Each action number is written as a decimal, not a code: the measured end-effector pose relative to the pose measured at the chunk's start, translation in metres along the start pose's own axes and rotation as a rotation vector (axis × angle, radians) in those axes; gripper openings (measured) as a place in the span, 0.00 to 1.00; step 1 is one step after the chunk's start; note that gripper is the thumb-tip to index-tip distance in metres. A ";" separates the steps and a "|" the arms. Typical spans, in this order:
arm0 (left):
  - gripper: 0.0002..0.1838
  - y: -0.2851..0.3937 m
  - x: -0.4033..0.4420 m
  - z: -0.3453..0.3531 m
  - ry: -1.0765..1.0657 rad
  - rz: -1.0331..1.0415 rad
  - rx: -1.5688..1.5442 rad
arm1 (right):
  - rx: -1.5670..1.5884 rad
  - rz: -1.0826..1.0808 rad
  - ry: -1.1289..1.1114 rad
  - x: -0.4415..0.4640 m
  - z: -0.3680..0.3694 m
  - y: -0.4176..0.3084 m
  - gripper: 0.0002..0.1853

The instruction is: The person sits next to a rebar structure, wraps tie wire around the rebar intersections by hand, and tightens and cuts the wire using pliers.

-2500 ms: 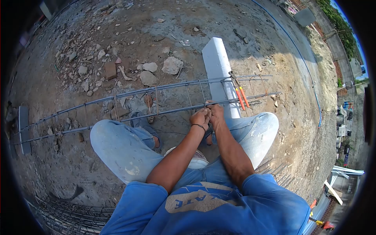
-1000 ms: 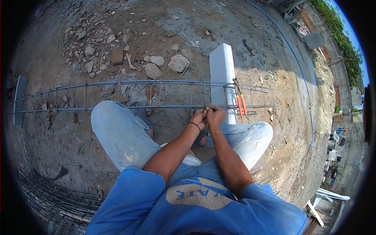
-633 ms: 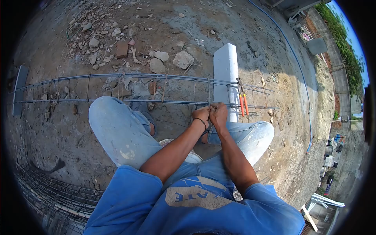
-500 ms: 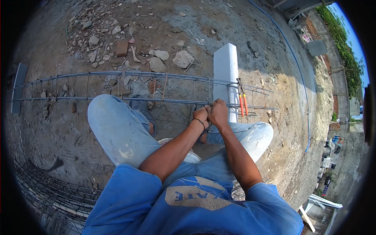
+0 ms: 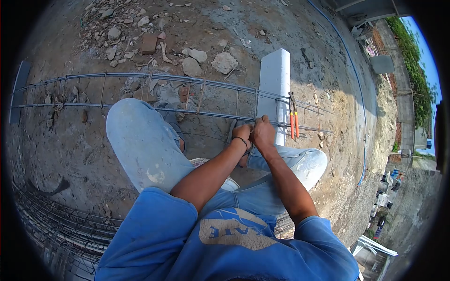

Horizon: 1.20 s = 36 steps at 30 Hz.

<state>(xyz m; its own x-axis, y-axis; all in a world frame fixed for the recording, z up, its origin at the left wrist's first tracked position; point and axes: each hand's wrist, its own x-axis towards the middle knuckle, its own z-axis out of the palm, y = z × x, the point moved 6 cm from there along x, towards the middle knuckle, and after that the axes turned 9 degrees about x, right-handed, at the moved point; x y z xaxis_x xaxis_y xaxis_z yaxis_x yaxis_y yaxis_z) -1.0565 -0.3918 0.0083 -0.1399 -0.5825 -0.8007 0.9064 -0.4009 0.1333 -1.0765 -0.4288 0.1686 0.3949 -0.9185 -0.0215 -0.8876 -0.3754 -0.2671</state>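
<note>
Left hand and right hand meet at the rebar frame's near side; either grip's state I cannot tell.

Rebar cage: left to right, across two blocks
Pliers: on the right end
Stones: far side
Hose: far right
Rebar pile: near left

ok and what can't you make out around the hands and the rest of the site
- Head view: whatever the left hand and right hand pinch, hidden by their own fingers.
- Head view: the far end of the rebar stack at lower left, cut off by the dark image edge.
- Head view: the clutter at far right, too small to identify.
</note>
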 end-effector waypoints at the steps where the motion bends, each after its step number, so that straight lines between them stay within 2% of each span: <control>1: 0.05 0.002 0.000 0.002 -0.046 0.038 0.040 | 0.020 0.036 0.014 -0.001 -0.004 -0.001 0.11; 5: 0.05 0.006 -0.004 -0.004 0.047 0.065 0.121 | 0.085 0.083 0.079 -0.002 0.016 0.026 0.08; 7: 0.18 0.008 -0.005 -0.008 0.130 0.046 0.246 | 0.956 0.601 0.057 -0.005 0.041 0.056 0.05; 8: 0.18 0.010 -0.006 -0.008 0.128 0.047 0.247 | 0.957 0.600 0.059 -0.006 0.043 0.059 0.05; 10: 0.16 0.011 -0.003 -0.014 0.161 0.039 0.283 | 1.287 0.841 0.060 -0.015 0.047 0.055 0.05; 11: 0.16 0.012 -0.001 -0.017 0.162 0.038 0.287 | 1.290 0.845 0.061 -0.014 0.051 0.061 0.05; 13: 0.14 0.015 0.002 -0.024 0.195 0.006 0.244 | 1.824 1.228 -0.007 -0.023 0.093 0.083 0.04; 14: 0.14 0.019 0.002 -0.026 0.196 0.008 0.248 | 1.829 1.227 -0.006 -0.024 0.099 0.093 0.04; 16: 0.14 0.026 -0.001 -0.025 0.171 0.000 0.240 | 2.298 1.316 -0.273 -0.026 0.108 0.077 0.05; 20: 0.15 0.024 -0.012 -0.020 0.095 -0.017 0.221 | 2.251 1.328 -0.122 -0.033 0.107 0.074 0.02; 22: 0.15 0.016 -0.020 -0.012 -0.027 -0.077 0.288 | 1.747 1.123 0.070 -0.036 0.093 0.089 0.03; 23: 0.15 0.018 -0.021 -0.009 -0.031 -0.075 0.292 | 1.750 1.118 0.074 -0.035 0.093 0.084 0.03; 25: 0.14 0.007 -0.018 -0.014 0.026 -0.155 0.303 | 1.454 0.841 0.235 -0.033 0.089 0.089 0.09; 26: 0.14 0.004 -0.017 -0.017 0.028 -0.159 0.307 | 1.455 0.847 0.237 -0.037 0.097 0.087 0.09; 28: 0.10 0.014 -0.010 -0.029 0.185 -0.034 0.268 | 1.699 1.076 0.187 -0.042 0.126 0.077 0.13; 29: 0.10 0.018 -0.008 -0.031 0.183 -0.031 0.276 | 1.785 1.150 0.182 -0.044 0.137 0.069 0.16; 31: 0.06 0.039 -0.013 -0.054 0.510 0.080 0.283 | 1.856 1.194 0.161 -0.042 0.138 0.052 0.17; 32: 0.06 0.044 -0.013 -0.058 0.505 0.083 0.288 | 1.921 1.242 0.134 -0.042 0.139 0.044 0.18; 34: 0.13 0.053 -0.003 -0.070 0.493 0.130 0.181 | 1.945 1.282 0.131 -0.039 0.122 0.029 0.16; 35: 0.18 0.052 0.003 -0.071 0.457 0.086 0.180 | 1.896 1.292 0.085 -0.037 0.113 0.024 0.14; 36: 0.18 0.054 -0.003 -0.072 0.454 0.087 0.182 | 1.844 1.303 0.040 -0.037 0.104 0.020 0.13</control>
<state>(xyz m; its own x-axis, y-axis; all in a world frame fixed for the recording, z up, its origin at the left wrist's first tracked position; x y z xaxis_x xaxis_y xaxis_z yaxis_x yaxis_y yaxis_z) -0.9785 -0.3612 -0.0241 0.1579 -0.2685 -0.9502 0.8170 -0.5049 0.2785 -1.0839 -0.3896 0.0636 -0.0576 -0.5002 -0.8640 0.5502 0.7062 -0.4456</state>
